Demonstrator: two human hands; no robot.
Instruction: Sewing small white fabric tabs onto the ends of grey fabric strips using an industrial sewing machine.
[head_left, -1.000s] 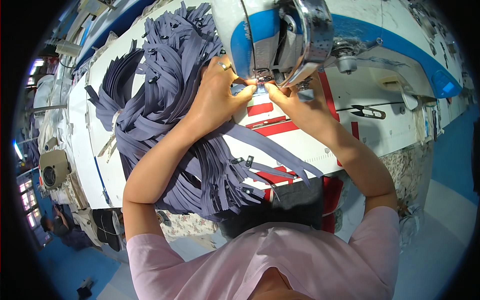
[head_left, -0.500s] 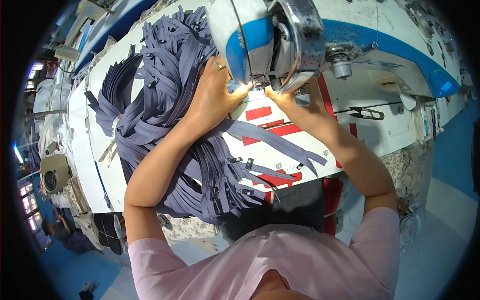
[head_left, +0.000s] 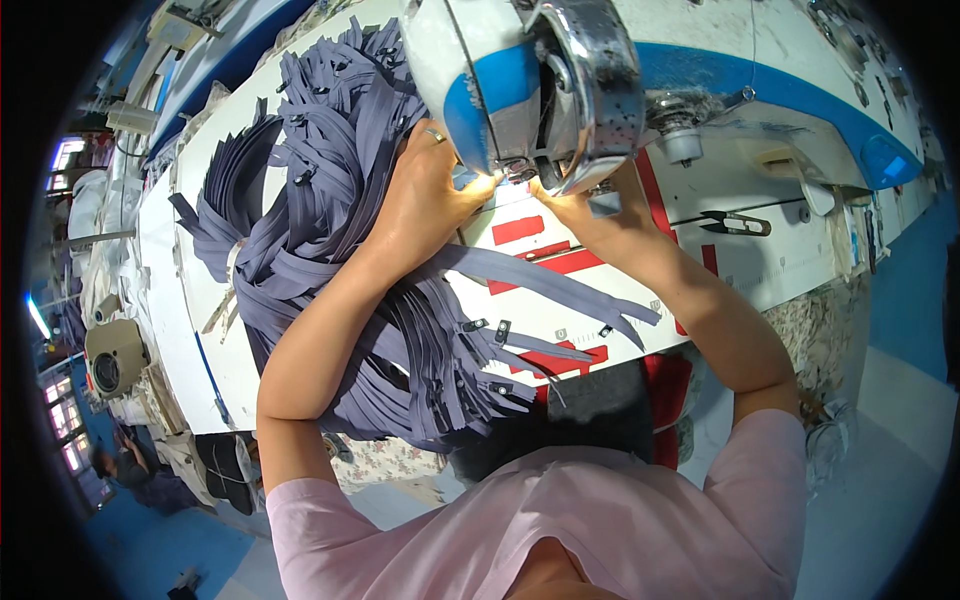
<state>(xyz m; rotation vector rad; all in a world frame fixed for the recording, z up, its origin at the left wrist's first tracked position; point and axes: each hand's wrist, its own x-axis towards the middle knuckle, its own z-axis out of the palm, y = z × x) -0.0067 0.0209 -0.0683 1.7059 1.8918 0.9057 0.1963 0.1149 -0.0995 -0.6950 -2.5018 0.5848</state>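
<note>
At the needle area of a white and blue sewing machine (head_left: pixel 492 95), both my hands work close together under the lit machine head. My left hand (head_left: pixel 425 200) is closed, thumb stretched toward the needle. My right hand (head_left: pixel 590 215) is closed from the other side, its fingers partly hidden behind the presser area. Whatever small piece they pinch is too hidden to name. Beside and under my left forearm lies a big bundle of grey-purple zippers (head_left: pixel 335 190) with black sliders. One loose zipper tape (head_left: pixel 555 282) reaches out across the machine bed, below my hands.
Thread snips (head_left: pixel 737 223) lie on the bed right of my right forearm. Red tape strips (head_left: pixel 517 230) mark the white table. A small control panel (head_left: pixel 888 165) is at the far right of the machine. Another person (head_left: pixel 130 460) is in the distance at lower left.
The whole view has shifted slightly. Both hands stay at the needle area in nearly the same pose, and the zippers lie as before.
</note>
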